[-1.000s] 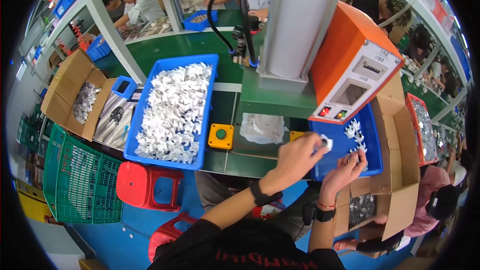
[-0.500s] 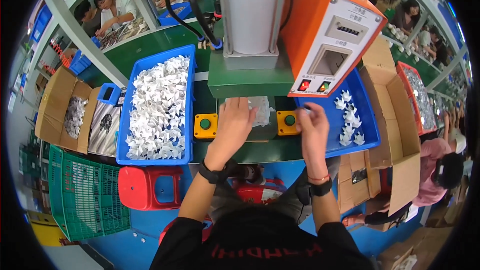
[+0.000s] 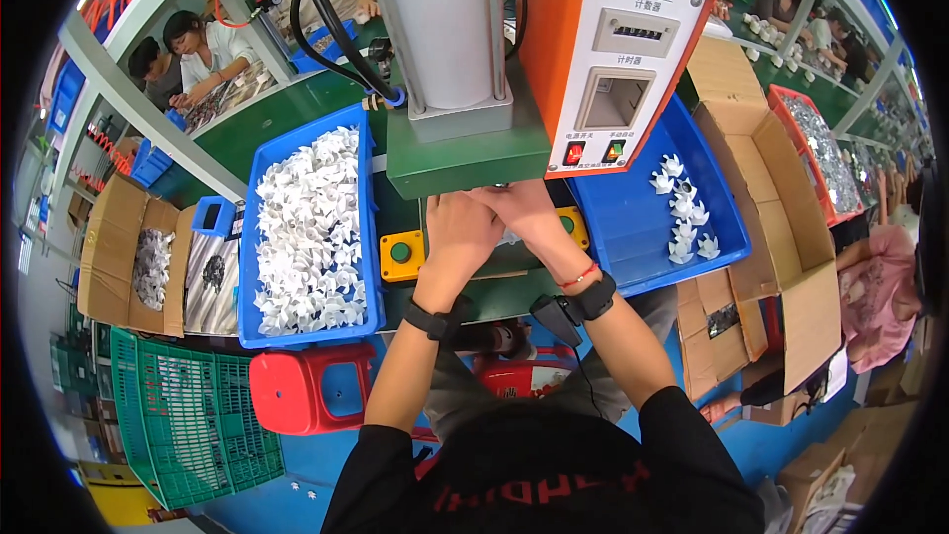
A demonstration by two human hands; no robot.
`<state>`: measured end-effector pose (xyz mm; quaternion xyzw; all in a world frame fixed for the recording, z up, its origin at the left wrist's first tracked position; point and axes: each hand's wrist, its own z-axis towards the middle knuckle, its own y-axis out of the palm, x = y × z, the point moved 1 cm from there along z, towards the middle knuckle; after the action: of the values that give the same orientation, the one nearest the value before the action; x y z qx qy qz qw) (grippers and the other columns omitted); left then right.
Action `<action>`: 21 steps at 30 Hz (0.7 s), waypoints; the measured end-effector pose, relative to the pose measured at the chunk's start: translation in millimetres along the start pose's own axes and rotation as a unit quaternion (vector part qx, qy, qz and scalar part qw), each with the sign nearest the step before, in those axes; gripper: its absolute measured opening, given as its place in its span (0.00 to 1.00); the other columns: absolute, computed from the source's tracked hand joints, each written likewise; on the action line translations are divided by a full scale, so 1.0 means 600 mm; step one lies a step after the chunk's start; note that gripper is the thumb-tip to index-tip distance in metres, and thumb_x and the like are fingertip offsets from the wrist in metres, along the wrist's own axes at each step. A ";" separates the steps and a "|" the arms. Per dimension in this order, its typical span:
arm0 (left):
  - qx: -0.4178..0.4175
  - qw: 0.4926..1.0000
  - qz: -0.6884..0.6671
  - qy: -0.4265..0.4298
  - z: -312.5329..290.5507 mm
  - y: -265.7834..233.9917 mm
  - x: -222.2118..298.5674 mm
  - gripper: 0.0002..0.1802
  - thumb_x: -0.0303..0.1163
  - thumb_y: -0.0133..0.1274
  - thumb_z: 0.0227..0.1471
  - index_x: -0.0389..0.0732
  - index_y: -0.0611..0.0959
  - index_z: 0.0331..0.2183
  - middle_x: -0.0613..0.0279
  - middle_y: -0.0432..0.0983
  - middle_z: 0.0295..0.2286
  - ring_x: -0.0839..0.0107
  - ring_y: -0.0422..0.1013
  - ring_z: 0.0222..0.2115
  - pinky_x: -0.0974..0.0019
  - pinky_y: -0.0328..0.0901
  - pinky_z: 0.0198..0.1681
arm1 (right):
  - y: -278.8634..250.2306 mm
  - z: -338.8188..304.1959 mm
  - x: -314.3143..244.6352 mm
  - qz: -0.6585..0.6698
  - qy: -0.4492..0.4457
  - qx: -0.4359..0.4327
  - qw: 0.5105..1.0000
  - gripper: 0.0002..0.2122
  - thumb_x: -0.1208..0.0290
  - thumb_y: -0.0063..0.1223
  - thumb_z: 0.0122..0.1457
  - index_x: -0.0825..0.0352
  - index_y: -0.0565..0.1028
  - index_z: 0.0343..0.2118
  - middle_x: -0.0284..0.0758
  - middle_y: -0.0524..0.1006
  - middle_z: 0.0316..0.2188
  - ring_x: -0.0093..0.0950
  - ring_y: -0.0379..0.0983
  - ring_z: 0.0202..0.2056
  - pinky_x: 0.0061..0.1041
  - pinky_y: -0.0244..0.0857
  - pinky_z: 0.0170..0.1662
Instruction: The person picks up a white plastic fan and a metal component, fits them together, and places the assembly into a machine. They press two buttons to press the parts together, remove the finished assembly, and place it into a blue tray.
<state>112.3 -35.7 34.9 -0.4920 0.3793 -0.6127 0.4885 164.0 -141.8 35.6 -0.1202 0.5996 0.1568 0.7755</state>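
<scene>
Both of my hands reach in beneath the green head [image 3: 467, 156] of a press. My left hand [image 3: 460, 229] is at the left, its fingertips out of sight. Against it lies my right hand [image 3: 525, 213], coming in from the right, with its fingers also mostly hidden by the head and the other hand. What either hand holds, if anything, I cannot make out. A yellow button box with a green button [image 3: 400, 252] stands left of my left hand. A second green button [image 3: 566, 224] shows just right of my right wrist, partly covered.
A blue bin [image 3: 380, 311] heaped with white petal-shaped parts stands at left. Several similar parts lie in another blue bin [image 3: 618, 247] at right. Above it is an orange control box [image 3: 593, 59]. Open cardboard boxes [image 3: 756, 168], a red stool [image 3: 282, 396] and a green crate [image 3: 188, 415] surround the bench.
My right hand has moved left from beside the right button, where it pinched a small dark thing, to join my left hand under the press head. The whole view has shifted slightly.
</scene>
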 end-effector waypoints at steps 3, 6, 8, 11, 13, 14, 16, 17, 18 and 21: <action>0.055 0.997 -0.049 0.005 -0.043 -0.004 -0.015 0.25 0.40 0.57 0.49 0.38 0.76 0.47 0.53 0.72 0.47 0.54 0.67 0.49 0.51 0.59 0.52 | -0.008 -0.009 -0.004 0.074 0.031 0.000 0.997 0.11 0.77 0.60 0.54 0.72 0.75 0.40 0.33 0.78 0.34 0.22 0.73 0.38 0.23 0.69 0.40; 0.162 0.985 -0.051 -0.021 -0.096 -0.019 -0.042 0.28 0.40 0.57 0.51 0.37 0.73 0.50 0.53 0.70 0.50 0.53 0.66 0.50 0.51 0.59 0.52 | -0.013 -0.019 -0.011 0.154 0.054 0.030 0.986 0.10 0.78 0.58 0.56 0.72 0.74 0.40 0.30 0.77 0.34 0.22 0.72 0.36 0.23 0.68 0.40; 0.141 0.989 -0.031 -0.037 -0.112 -0.027 -0.057 0.27 0.39 0.56 0.52 0.37 0.73 0.51 0.52 0.70 0.49 0.53 0.66 0.50 0.51 0.58 0.53 | -0.014 -0.009 -0.012 0.104 0.011 -0.008 0.994 0.10 0.78 0.58 0.57 0.72 0.74 0.41 0.30 0.77 0.34 0.21 0.70 0.36 0.23 0.67 0.40; 0.125 0.991 -0.016 -0.048 -0.125 -0.046 -0.072 0.25 0.38 0.55 0.54 0.36 0.74 0.50 0.52 0.71 0.48 0.54 0.67 0.49 0.52 0.59 0.53 | -0.001 0.000 -0.016 0.053 0.014 -0.051 0.997 0.10 0.77 0.57 0.58 0.72 0.75 0.41 0.31 0.76 0.35 0.20 0.70 0.35 0.23 0.67 0.40; 0.119 0.992 -0.009 -0.051 -0.127 -0.058 -0.077 0.22 0.37 0.54 0.54 0.36 0.76 0.48 0.51 0.73 0.46 0.54 0.69 0.47 0.53 0.60 0.51 | 0.009 0.007 -0.022 -0.004 0.057 -0.097 0.994 0.09 0.77 0.57 0.58 0.72 0.75 0.42 0.31 0.77 0.35 0.20 0.69 0.35 0.23 0.67 0.39; 0.120 0.992 -0.009 -0.049 -0.131 -0.062 -0.079 0.22 0.37 0.54 0.54 0.36 0.76 0.48 0.51 0.73 0.46 0.54 0.69 0.47 0.53 0.60 0.51 | 0.009 0.008 -0.018 -0.005 0.055 -0.094 0.994 0.09 0.77 0.57 0.58 0.72 0.75 0.42 0.31 0.77 0.35 0.20 0.69 0.35 0.23 0.67 0.39; 0.082 0.993 -0.015 -0.079 -0.143 -0.066 -0.084 0.19 0.36 0.54 0.54 0.35 0.77 0.46 0.51 0.75 0.43 0.54 0.71 0.44 0.54 0.61 0.50 | 0.008 0.011 -0.003 -0.032 0.002 -0.071 0.997 0.10 0.76 0.57 0.58 0.72 0.74 0.42 0.34 0.77 0.34 0.22 0.71 0.34 0.24 0.67 0.39; 0.062 0.993 -0.018 -0.096 -0.150 -0.067 -0.086 0.18 0.35 0.54 0.55 0.35 0.78 0.45 0.51 0.76 0.42 0.54 0.72 0.43 0.54 0.61 0.49 | 0.010 0.009 -0.007 -0.046 -0.023 -0.059 0.997 0.10 0.75 0.58 0.57 0.72 0.74 0.41 0.35 0.77 0.34 0.23 0.71 0.34 0.25 0.67 0.38; 0.062 0.994 -0.017 -0.093 -0.154 -0.068 -0.085 0.18 0.35 0.54 0.55 0.35 0.78 0.45 0.51 0.76 0.42 0.54 0.72 0.43 0.54 0.61 0.49 | 0.009 0.006 -0.011 -0.046 -0.024 -0.057 0.997 0.10 0.75 0.58 0.57 0.72 0.74 0.41 0.35 0.77 0.34 0.23 0.71 0.34 0.25 0.67 0.38; 0.080 0.991 -0.048 -0.096 -0.160 -0.070 -0.083 0.15 0.34 0.54 0.54 0.34 0.79 0.42 0.51 0.77 0.40 0.54 0.72 0.41 0.54 0.62 0.47 | 0.004 -0.003 -0.039 -0.201 -0.103 -0.004 0.974 0.13 0.72 0.60 0.55 0.73 0.74 0.40 0.40 0.76 0.34 0.28 0.73 0.33 0.26 0.67 0.36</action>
<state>11.5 20.8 41.5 -0.5257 0.2563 -0.6139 0.5301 156.1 -142.2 57.7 -0.2250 0.4796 0.0117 0.8481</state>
